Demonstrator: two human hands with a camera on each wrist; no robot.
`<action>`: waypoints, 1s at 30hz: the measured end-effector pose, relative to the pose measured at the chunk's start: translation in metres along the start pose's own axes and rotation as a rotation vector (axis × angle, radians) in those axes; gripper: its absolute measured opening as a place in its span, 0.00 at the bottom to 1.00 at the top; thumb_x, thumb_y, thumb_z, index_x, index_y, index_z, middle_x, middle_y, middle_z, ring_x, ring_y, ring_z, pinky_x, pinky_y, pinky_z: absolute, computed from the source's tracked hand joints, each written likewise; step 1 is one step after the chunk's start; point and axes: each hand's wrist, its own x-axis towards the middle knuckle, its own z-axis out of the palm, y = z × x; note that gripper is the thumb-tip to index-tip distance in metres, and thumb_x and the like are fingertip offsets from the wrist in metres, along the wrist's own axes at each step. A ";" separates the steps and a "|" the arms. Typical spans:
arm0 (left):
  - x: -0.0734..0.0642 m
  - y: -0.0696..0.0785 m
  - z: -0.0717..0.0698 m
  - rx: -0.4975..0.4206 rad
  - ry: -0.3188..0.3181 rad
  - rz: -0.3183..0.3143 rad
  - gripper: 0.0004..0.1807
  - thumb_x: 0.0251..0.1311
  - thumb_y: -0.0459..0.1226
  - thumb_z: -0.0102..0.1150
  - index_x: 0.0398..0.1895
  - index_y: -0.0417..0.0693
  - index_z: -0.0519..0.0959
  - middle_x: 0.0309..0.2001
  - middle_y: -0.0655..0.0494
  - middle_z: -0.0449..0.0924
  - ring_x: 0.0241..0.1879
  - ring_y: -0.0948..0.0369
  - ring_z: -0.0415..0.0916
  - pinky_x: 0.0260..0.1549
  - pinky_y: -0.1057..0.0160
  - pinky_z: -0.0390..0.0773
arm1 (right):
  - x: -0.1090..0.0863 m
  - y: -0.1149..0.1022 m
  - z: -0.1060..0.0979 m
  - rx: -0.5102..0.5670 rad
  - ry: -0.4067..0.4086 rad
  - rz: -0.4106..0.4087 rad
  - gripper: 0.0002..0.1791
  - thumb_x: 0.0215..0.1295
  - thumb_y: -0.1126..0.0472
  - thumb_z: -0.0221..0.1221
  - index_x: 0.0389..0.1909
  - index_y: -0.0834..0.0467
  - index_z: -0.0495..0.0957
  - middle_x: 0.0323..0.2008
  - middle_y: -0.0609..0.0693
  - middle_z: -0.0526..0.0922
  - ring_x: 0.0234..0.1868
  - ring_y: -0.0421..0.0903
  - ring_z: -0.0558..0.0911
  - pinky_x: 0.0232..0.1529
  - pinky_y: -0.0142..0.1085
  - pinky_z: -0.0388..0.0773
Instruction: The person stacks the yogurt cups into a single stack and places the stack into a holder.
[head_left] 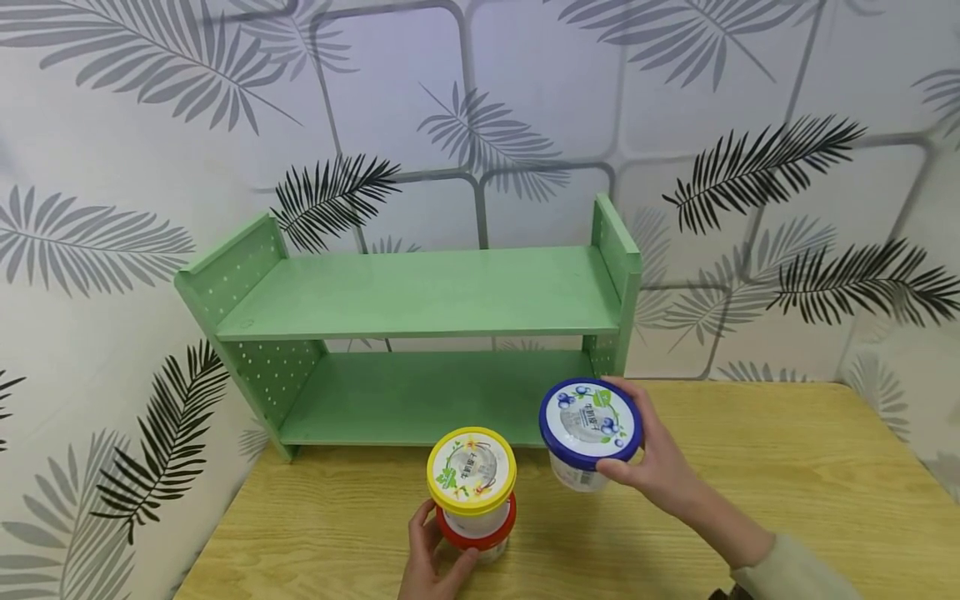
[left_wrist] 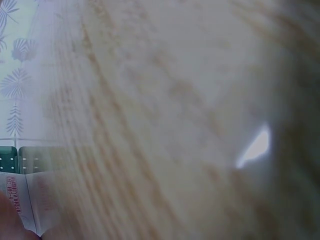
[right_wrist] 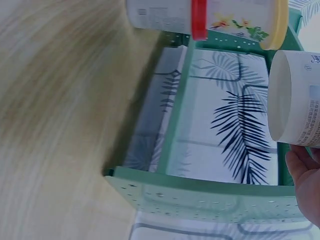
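My right hand (head_left: pixel 660 467) holds a white tub with a blue lid (head_left: pixel 591 423), printed with blueberries, above the table. In the right wrist view the underside of this tub (right_wrist: pixel 281 97) shows, with the fingers (right_wrist: pixel 300 162) against its side. To its left, a yellow-lidded tub (head_left: pixel 472 471) is stacked on a red-lidded tub (head_left: pixel 491 546). My left hand (head_left: pixel 435 558) grips the red-lidded tub from the near left, thumb in front and fingers at its side. Only a sliver of that hand (left_wrist: pixel 10 222) appears in the left wrist view.
Behind the tubs stands a green two-level shelf (head_left: pixel 420 292) with raised side panels, against a leaf-patterned wall (head_left: pixel 525 100). The wooden table (head_left: pixel 750 450) reaches out to the right of the shelf.
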 end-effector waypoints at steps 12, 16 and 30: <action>0.000 -0.001 0.000 0.004 0.001 0.000 0.44 0.60 0.39 0.66 0.69 0.36 0.46 0.62 0.27 0.62 0.63 0.33 0.60 0.59 0.34 0.63 | 0.035 -0.019 0.006 0.096 -0.026 -0.051 0.49 0.56 0.54 0.71 0.71 0.60 0.52 0.61 0.65 0.64 0.53 0.45 0.74 0.49 0.31 0.77; 0.001 -0.002 0.000 0.011 0.004 0.005 0.44 0.60 0.39 0.66 0.69 0.36 0.47 0.62 0.27 0.62 0.62 0.33 0.61 0.58 0.34 0.63 | 0.043 -0.023 0.010 0.122 -0.027 -0.050 0.51 0.55 0.48 0.70 0.71 0.61 0.51 0.62 0.63 0.65 0.55 0.48 0.74 0.50 0.31 0.75; 0.000 -0.003 0.000 0.003 0.005 0.016 0.44 0.60 0.38 0.66 0.69 0.36 0.46 0.62 0.28 0.63 0.62 0.34 0.61 0.58 0.34 0.64 | 0.062 -0.029 0.037 0.117 -0.056 -0.053 0.54 0.50 0.35 0.69 0.71 0.56 0.53 0.63 0.60 0.65 0.58 0.58 0.70 0.56 0.40 0.72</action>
